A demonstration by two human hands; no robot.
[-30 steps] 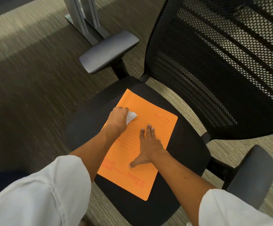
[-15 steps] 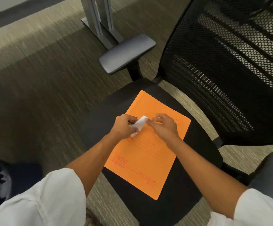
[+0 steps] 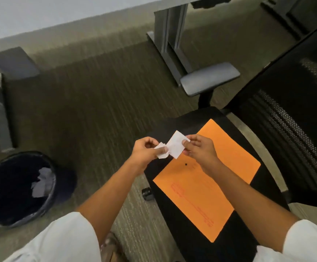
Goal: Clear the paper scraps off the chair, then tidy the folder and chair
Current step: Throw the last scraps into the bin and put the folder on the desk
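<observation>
You've got the white paper scraps [image 3: 173, 146] pinched in both hands, left hand [image 3: 147, 149] and right hand [image 3: 199, 148] closed on them above the chair seat's [image 3: 165, 133] front edge. The wastebasket [image 3: 19, 188] sits on the floor well off to your left, nearer the left hand. The orange folder [image 3: 206, 184] lies flat on the seat.

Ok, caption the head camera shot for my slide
Both hands hold paper scraps above an orange folder on a chair.

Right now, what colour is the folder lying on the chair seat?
Orange, with red printed lines and text; the folder shows clearly in the head view.
</observation>
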